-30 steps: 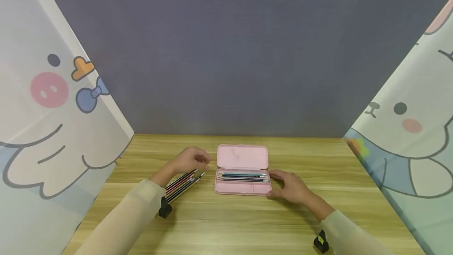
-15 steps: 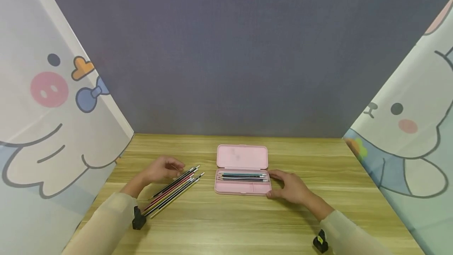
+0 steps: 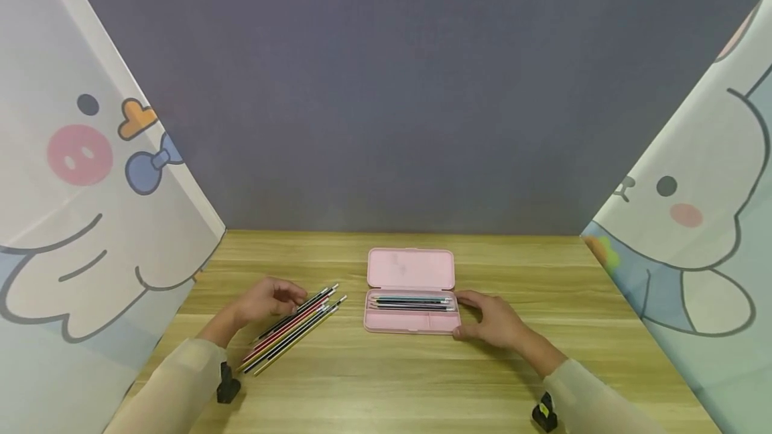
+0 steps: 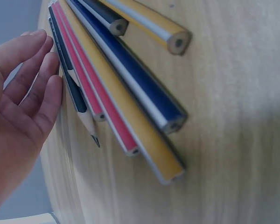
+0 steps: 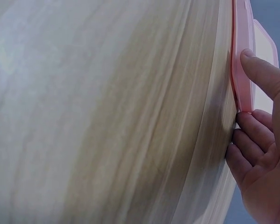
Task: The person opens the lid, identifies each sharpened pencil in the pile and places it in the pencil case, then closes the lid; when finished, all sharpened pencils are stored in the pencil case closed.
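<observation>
My left hand hovers at the far side of a slanted bundle of pencils, its fingers loosely bent and holding nothing. In the left wrist view the fingertips lie beside a sharpened black pencil; whether they touch it I cannot tell. Red, yellow, blue and black pencils overlap there, most with blunt ends toward the camera. An open pink pencil case lies in the middle, with several pencils in its back compartment. My right hand holds the case's right end, thumb at the front corner, fingers behind.
The case's lid lies folded back behind it. A wood-grain table carries everything. A grey panel rises at the back, and cartoon-printed panels flank both sides.
My left hand has moved left and toward me, from near the case back to the loose pencils. The bundle is more exposed now. The right hand keeps its place on the case.
</observation>
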`<state>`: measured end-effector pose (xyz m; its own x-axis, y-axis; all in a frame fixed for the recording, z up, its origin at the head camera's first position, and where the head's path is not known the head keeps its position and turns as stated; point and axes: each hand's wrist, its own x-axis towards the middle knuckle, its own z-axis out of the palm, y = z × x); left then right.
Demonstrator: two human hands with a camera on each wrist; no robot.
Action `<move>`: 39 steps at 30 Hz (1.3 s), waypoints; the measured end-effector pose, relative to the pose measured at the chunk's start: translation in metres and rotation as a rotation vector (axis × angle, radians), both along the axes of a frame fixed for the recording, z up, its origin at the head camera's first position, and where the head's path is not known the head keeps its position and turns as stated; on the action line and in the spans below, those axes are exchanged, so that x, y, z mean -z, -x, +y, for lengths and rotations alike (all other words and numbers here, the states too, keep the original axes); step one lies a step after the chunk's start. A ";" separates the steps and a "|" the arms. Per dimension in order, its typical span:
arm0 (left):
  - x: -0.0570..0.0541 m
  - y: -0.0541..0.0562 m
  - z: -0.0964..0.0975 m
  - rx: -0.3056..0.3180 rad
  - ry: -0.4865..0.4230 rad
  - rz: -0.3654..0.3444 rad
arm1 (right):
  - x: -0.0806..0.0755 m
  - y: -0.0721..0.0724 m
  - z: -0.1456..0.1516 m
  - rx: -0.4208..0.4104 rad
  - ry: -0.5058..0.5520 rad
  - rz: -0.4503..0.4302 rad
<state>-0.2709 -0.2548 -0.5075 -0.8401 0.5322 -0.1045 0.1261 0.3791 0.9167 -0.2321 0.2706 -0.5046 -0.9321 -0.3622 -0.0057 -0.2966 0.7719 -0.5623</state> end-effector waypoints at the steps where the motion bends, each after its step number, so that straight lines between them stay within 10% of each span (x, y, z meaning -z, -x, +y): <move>1: 0.001 -0.001 0.000 -0.001 0.001 0.002 | 0.000 0.000 0.000 -0.002 0.001 0.001; 39: -0.016 -0.005 0.008 -0.006 0.297 0.219 | 0.004 0.003 0.001 -0.004 -0.001 0.012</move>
